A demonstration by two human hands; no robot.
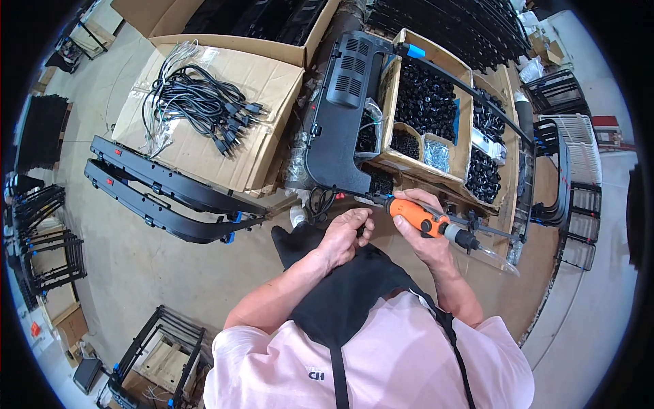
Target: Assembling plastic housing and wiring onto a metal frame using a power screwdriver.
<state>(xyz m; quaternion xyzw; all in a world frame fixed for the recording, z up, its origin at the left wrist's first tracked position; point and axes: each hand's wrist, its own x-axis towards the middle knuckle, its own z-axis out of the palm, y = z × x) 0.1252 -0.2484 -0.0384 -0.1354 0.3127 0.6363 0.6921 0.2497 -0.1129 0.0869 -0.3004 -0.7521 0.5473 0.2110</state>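
Observation:
My right hand [419,235] is wrapped round an orange power screwdriver [412,213], which has a clear hose [497,260] at its rear end. The driver lies nearly level, its front end pointing left toward the lower edge of a black plastic housing [330,153] with vent slots. Whether its tip touches the housing I cannot tell. Just left of the driver, my left hand [347,235] is closed, fingers curled and thumb pressed in. A bit of something dark shows at its fingertips, too small to name. A black cable [319,203] hangs below the housing.
A divided wooden box [387,102] right of the housing holds black plastic parts [426,99] and silver screws [436,155]. To the left, bundled black power cords [197,102] lie on a cardboard box [279,88]. Two long black housings [170,204] lean beside it.

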